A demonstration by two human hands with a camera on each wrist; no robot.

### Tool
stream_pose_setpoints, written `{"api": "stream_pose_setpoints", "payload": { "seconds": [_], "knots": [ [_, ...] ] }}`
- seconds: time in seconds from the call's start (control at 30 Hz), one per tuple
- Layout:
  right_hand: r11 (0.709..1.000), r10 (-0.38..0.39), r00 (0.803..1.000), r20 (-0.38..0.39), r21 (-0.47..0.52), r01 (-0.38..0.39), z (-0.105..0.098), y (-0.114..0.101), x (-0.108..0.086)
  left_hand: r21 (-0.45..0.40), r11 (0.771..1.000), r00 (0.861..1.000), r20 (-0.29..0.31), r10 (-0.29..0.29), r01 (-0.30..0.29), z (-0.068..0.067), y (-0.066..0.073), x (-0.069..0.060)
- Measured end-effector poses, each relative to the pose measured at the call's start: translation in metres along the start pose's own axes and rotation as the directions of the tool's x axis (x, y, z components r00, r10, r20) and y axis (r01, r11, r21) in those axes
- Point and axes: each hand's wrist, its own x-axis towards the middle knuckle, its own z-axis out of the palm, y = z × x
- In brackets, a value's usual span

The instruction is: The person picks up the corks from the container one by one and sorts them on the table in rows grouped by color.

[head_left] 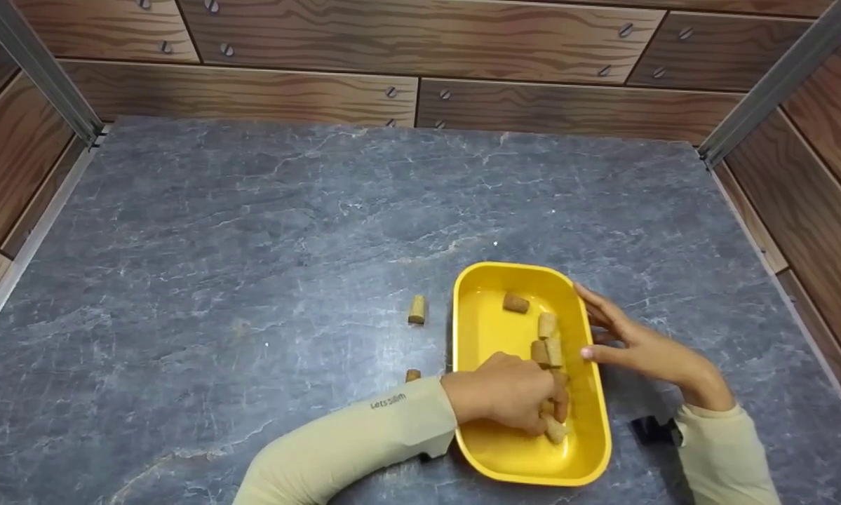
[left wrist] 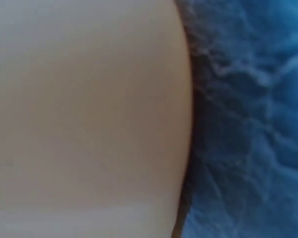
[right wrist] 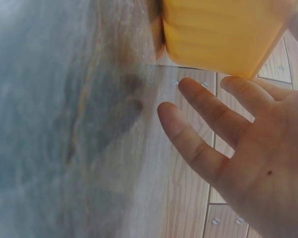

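A yellow plastic tub (head_left: 487,463) stands on the table, holding several corks. My left hand (head_left: 511,393) reaches over its left wall, fingers curled down onto a pale cork (head_left: 555,430) near the right side; the fingertips are partly hidden. Farther up inside lie a brown cork (head_left: 515,302) and a light cork (head_left: 547,325), with more corks beside the left hand. Against the tub's right wall rests my right hand (head_left: 634,347), thumb at the rim and fingers along the outside. The right wrist view shows those fingers fairly straight beside the tub wall (right wrist: 218,34).
Left of the tub, a light cork (head_left: 417,309) lies on the grey marbled table (head_left: 252,245). Another cork (head_left: 413,375) is partly covered by the left sleeve (head_left: 364,428). Wood-patterned panels (head_left: 322,91) enclose the table's back and sides. The left wrist view mostly shows a blurred pale surface.
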Motion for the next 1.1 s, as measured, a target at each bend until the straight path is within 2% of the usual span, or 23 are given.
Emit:
{"api": "stream_pose_setpoints", "payload": {
  "seconds": [0.33, 0.5, 0.7, 0.9, 1.1],
  "knots": [
    [1.0, -0.007, 1.0, -0.002, 0.001, 0.007, 0.0001, 0.0004, 0.0004, -0.021, 1.0, 1.0, 0.014, -0.011, 0.011, -0.001, -0.0023, -0.0019],
    [1.0, -0.007, 1.0, 0.0, 0.014, 0.007, -0.0002, 0.0, 0.0001, -0.023, 1.0, 0.999, -0.031, -0.018, 0.018, -0.0011, -0.0009, -0.0022],
    [1.0, -0.005, 1.0, 0.003, 0.003, 0.005, 0.0001, 0.0004, 0.0003, 0.05, 0.998, 0.995, -0.093, -0.032, 0.037, 0.0015, 0.0016, -0.0023],
    [1.0, 0.011, 1.0, -0.005, -0.018, -0.011, 0.0007, -0.0002, 0.0004, 0.087, 0.995, 0.993, -0.114, -0.044, 0.054, 0.0047, 0.0017, -0.0024],
    [1.0, 0.002, 1.0, -0.004, -0.011, -0.002, 0.0006, 0.0009, 0.0001, 0.083, 0.991, 0.987, -0.125, -0.098, 0.109, 0.0044, 0.0003, -0.0028]
  ]
}}
